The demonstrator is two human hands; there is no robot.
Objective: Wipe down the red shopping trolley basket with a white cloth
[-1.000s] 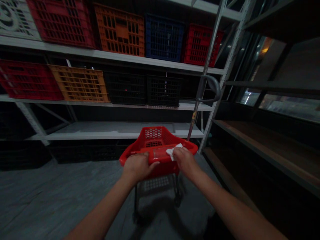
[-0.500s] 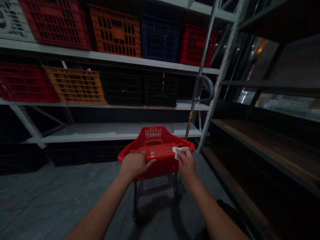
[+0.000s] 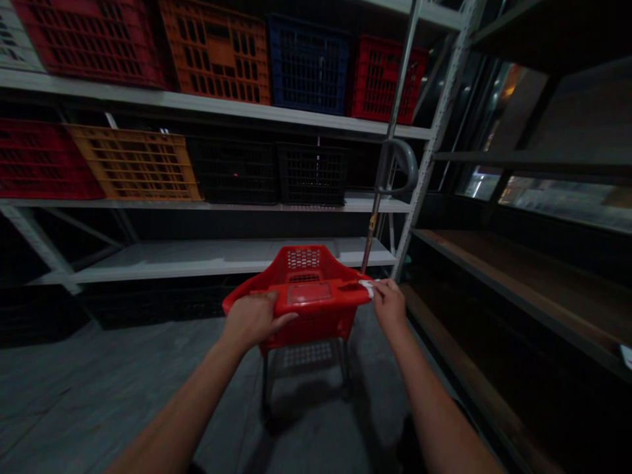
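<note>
A small red plastic shopping cart [image 3: 301, 283] stands on the grey floor in front of me. My left hand [image 3: 254, 319] is closed over the near left rim of the cart. My right hand [image 3: 390, 306] is closed on a white cloth [image 3: 368, 286] and presses it against the cart's right corner. A grey curved handle on a pole [image 3: 395, 164] rises behind the cart's right side.
White metal shelving [image 3: 212, 257] runs along the back with red, orange, blue and black crates [image 3: 217, 49] on its upper levels. A dark wooden shelf unit [image 3: 518, 283] lines the right side. An upright shelf post [image 3: 424, 171] stands just behind the cart.
My right hand has slid the white cloth from the middle of the cart's near rim out to its right corner. My left hand has kept its grip on the rim.
</note>
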